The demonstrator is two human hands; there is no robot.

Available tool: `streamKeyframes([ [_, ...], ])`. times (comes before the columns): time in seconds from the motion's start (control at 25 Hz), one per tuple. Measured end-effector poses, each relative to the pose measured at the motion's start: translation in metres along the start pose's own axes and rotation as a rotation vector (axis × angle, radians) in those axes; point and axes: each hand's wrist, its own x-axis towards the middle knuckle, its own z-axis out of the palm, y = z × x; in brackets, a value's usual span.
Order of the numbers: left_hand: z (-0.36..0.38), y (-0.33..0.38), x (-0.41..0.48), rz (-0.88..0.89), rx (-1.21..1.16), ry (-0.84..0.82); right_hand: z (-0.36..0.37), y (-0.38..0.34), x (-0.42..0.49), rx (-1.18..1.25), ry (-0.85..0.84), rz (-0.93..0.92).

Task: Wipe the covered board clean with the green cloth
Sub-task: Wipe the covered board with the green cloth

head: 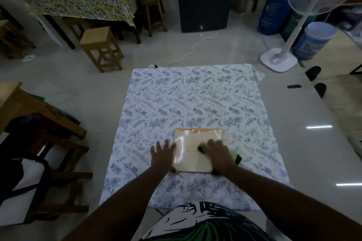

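Observation:
A cream board [193,157] wrapped in glossy clear film lies on a floral sheet [195,100] spread over the floor. Faint orange marks show near its middle. My right hand [217,152] presses a green cloth [236,156] flat on the board's right half; the cloth sticks out from under the fingers on both sides. My left hand [163,152] rests flat with fingers spread on the sheet, touching the board's left edge.
A wooden stool [100,45] and a table with a leaf-print cover [82,2] stand at the back left. A white fan base [278,60] and blue containers [311,41] are at the back right. A white cable [195,45] snakes over the tiles. Wooden furniture [29,115] crowds the left.

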Motion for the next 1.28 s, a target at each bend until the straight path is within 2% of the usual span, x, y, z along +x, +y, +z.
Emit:
streamKeyframes([
  [0.08, 0.0, -0.001, 0.0, -0.001, -0.008, -0.001, 0.013, -0.01, -0.042, 0.046, -0.069, -0.311],
  [0.16, 0.0, 0.0, 0.0, 0.003, -0.004, 0.001, 0.014, 0.0, -0.038, 0.01, -0.076, -0.413],
  [0.2, 0.0, 0.0, -0.001, 0.004, 0.01, 0.004, 0.009, 0.005, -0.022, -0.035, -0.058, -0.345],
  [0.32, 0.001, -0.001, -0.003, 0.009, 0.042, 0.035, -0.016, 0.005, 0.031, 0.031, 0.06, 0.117],
  [0.36, 0.002, -0.001, -0.003, 0.011, 0.037, 0.042, -0.017, -0.001, 0.036, 0.028, 0.045, 0.162],
  [0.4, 0.002, -0.001, -0.003, 0.013, 0.026, 0.031, -0.012, -0.009, 0.031, 0.025, 0.03, 0.107],
  [0.52, 0.004, -0.004, 0.0, 0.013, -0.015, 0.015, 0.012, -0.026, -0.024, 0.0, -0.028, -0.35],
  [0.6, 0.004, -0.005, 0.0, 0.017, -0.035, 0.009, 0.01, -0.018, -0.031, 0.025, -0.041, -0.46],
  [0.64, 0.003, -0.004, 0.0, 0.019, -0.036, 0.014, 0.008, -0.013, -0.017, -0.01, -0.035, -0.421],
  [0.76, 0.004, -0.005, 0.0, 0.022, -0.032, 0.011, -0.008, -0.015, 0.035, 0.035, 0.035, 0.003],
  [0.8, 0.005, -0.007, 0.001, 0.026, -0.041, 0.018, -0.012, -0.021, 0.045, 0.041, 0.039, 0.079],
  [0.84, 0.006, -0.008, 0.001, 0.03, -0.052, 0.016, -0.01, -0.028, 0.048, 0.031, 0.02, 0.058],
  [0.88, 0.007, -0.01, 0.002, 0.036, -0.059, 0.011, -0.006, -0.037, 0.041, 0.01, -0.009, -0.041],
  [1.0, 0.012, -0.014, 0.005, 0.053, -0.068, 0.01, 0.015, -0.045, -0.002, -0.009, -0.028, -0.422],
  [1.08, 0.013, -0.014, 0.006, 0.064, -0.082, 0.012, 0.014, -0.036, 0.001, -0.02, -0.031, -0.487],
  [1.12, 0.014, -0.015, 0.007, 0.069, -0.084, 0.018, 0.009, -0.034, 0.014, -0.046, -0.04, -0.441],
  [1.24, 0.019, -0.019, 0.009, 0.073, -0.115, 0.023, -0.009, -0.04, 0.058, 0.006, -0.007, -0.07],
  [1.28, 0.021, -0.02, 0.01, 0.071, -0.128, 0.024, -0.011, -0.047, 0.063, 0.012, -0.008, -0.01],
])
